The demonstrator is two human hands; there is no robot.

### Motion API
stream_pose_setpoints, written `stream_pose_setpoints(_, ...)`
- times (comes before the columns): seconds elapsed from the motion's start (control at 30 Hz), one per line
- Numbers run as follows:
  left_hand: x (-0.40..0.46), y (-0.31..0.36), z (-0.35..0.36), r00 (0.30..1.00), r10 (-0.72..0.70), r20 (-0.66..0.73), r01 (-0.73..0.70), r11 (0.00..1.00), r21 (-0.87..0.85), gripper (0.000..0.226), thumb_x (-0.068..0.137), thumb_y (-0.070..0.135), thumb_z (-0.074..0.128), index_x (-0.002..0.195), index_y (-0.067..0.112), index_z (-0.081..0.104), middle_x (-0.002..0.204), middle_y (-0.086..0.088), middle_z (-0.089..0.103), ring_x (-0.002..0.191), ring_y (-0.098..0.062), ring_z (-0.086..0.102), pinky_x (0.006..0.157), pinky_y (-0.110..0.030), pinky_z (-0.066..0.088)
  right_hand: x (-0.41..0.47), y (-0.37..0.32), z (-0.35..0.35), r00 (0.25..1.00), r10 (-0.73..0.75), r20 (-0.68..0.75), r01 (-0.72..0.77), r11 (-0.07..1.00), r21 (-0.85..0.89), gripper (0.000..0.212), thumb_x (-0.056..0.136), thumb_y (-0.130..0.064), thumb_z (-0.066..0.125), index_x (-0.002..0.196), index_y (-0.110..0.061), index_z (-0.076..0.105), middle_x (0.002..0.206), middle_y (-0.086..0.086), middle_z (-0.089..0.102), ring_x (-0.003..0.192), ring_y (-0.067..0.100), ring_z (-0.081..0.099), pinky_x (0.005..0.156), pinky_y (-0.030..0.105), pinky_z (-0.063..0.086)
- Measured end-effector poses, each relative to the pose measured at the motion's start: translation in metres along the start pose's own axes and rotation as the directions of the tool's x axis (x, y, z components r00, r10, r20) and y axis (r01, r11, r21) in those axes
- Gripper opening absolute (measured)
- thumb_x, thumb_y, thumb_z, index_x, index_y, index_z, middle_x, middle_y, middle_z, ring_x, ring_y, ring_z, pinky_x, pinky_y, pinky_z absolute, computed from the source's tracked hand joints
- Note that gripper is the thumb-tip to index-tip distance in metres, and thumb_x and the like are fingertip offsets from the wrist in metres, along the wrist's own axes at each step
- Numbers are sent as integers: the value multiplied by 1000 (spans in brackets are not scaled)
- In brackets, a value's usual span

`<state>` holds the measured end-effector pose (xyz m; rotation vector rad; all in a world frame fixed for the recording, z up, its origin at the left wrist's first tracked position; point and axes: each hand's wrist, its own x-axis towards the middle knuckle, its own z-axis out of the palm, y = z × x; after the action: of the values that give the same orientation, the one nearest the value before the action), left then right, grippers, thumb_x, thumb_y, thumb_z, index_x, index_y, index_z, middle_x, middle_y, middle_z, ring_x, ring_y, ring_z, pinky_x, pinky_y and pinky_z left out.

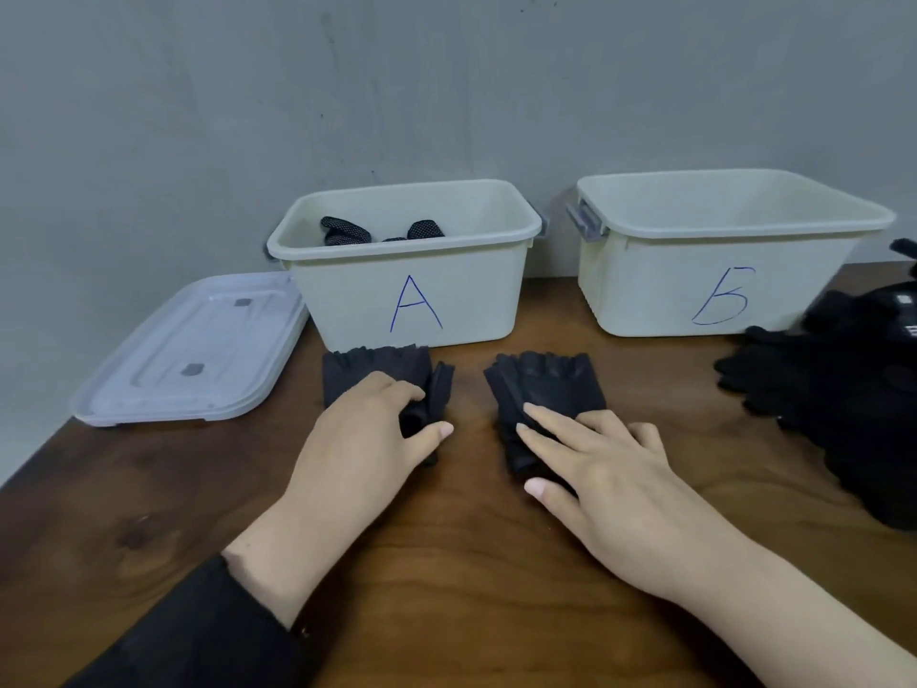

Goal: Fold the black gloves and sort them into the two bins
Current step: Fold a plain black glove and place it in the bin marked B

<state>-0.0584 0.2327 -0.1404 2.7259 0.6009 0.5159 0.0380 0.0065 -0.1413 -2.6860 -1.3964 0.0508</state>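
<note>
Two fingerless gloves on the desk (pixel 471 563), unfolded: left glove (pixel 367 372) under left hand (pixel 369 434), right glove (pixel 546 389) under right hand (pixel 610 469); both grips flat, fingers spread, clamping nothing. Bin A (pixel 412 295) holds some gloves; bin B (pixel 719 285) looks empty. Glove pile (pixel 843 389) at right remains: early stage.

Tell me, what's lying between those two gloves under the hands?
Nothing: in the head view, only bare wooden table separates the left glove from the right glove.

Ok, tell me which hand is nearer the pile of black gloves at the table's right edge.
Right. The right hand rests on the fingerless glove nearer the pile of black gloves; the left hand lies farther off, in front of bin A.
</note>
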Motion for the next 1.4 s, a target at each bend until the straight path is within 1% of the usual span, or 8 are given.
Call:
stream_pose_setpoints(0.33, 4, -7, -5, 961, -15, -275, -35, 984, -173, 28, 98, 36, 55, 114, 19, 71, 111, 10, 67, 106, -8, 59, 90, -14, 37, -1, -3, 2, 1000, 28, 2, -28, 999, 29, 81, 84, -73, -7, 159, -44, 2, 166, -25, 8, 144, 5, 18, 120, 40, 18)
stream_pose_setpoints(0.5, 2, 13, -31, 866, -156, -474, -61, 910, -410, 27, 99, 31, 55, 119, 21, 70, 105, 25, 63, 102, 16, 54, 90, 1, 33, 0, -7, -8, 982, 73, -176, -21, 959, 281, 66, 95, -67, 26, 157, -44, 21, 158, -27, 27, 144, -5, 20, 123, 36, 15)
stream_pose_setpoints(0.67, 8, 69, -42, 865, -191, -464, -132, 805, -578, 26, 98, 35, 58, 120, 32, 71, 99, 37, 61, 100, 26, 52, 84, 2, 36, -1, -8, -19, 874, 329, -358, 95, 607, 789, 54, 87, -59, 45, 138, -42, 56, 126, -30, 62, 122, -12, 52, 103, 12, 44)
stream_pose_setpoints(0.8, 22, 115, -22, 923, -85, -375, -165, 793, -586, 30, 95, 43, 61, 121, 31, 71, 112, 18, 72, 106, 11, 61, 94, -15, 46, 4, -13, -18, 857, 371, -358, 247, 315, 917, 45, 95, -46, 51, 138, -35, 55, 132, -21, 65, 125, 0, 59, 109, 30, 47)
stream_pose_setpoints(0.9, 21, 139, -3, 990, 36, -136, -116, 755, -646, 36, 101, 50, 45, 107, 27, 73, 103, 15, 74, 99, 4, 63, 87, -21, 48, 4, -7, -20, 872, 431, -231, 282, -57, 958, 52, 92, -52, 52, 135, -25, 60, 132, -3, 68, 126, 15, 62, 109, 46, 46)
stream_pose_setpoints(1.03, 9, 144, 6, 984, 168, 67, -47, 595, -802, 43, 98, 59, 31, 115, 41, 66, 108, 27, 68, 109, 15, 58, 98, -13, 43, 2, 10, -28, 829, 558, -40, 206, -238, 949, 31, 103, -30, 54, 127, -16, 67, 121, 3, 74, 116, 20, 68, 106, 49, 49)
stream_pose_setpoints(1.23, 20, 81, 3, 957, 284, -59, -289, 915, -281, 30, 102, 33, 46, 126, 34, 64, 122, 22, 64, 116, 7, 52, 100, -12, 36, -1, 36, -35, 730, 683, 27, 240, -293, 925, 26, 107, -15, 49, 128, -15, 64, 113, -1, 76, 106, 17, 72, 102, 45, 53)
stream_pose_setpoints(1.4, 19, 41, 21, 830, 520, 203, -551, 821, 149, 34, 95, 21, 59, 127, 31, 67, 142, 5, 56, 139, -16, 41, 116, -45, 26, -7, 46, -46, 716, 698, 19, 233, -264, 936, 21, 104, -13, 54, 121, -13, 67, 110, 1, 77, 103, 17, 74, 96, 40, 55)
